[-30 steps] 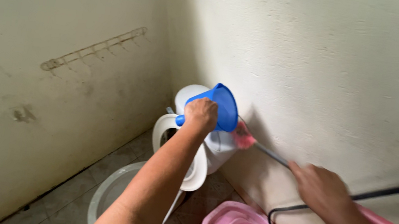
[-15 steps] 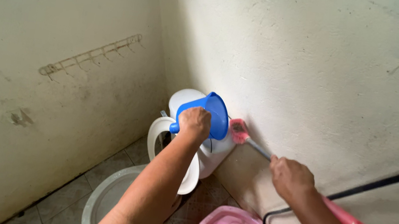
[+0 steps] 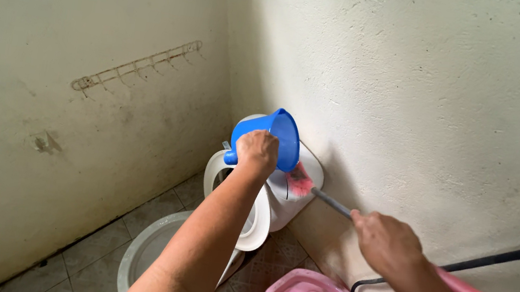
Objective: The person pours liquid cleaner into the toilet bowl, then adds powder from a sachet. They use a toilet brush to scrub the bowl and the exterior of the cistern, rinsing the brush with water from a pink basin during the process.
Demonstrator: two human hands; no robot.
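Brush [image 3: 300, 181] moved onto white cistern [image 3: 305, 173], fingers gripping brush and blue scoop [image 3: 278, 138], stained walls [image 3: 79, 71]

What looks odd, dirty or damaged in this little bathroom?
The left wall carries a rusty strip of hooks with a dark smudge below it, so it looks stained and worn. A black hose hangs loose along the right wall. Otherwise the left hand tilts a blue scoop over the toilet tank while the right hand scrubs with a pink brush.
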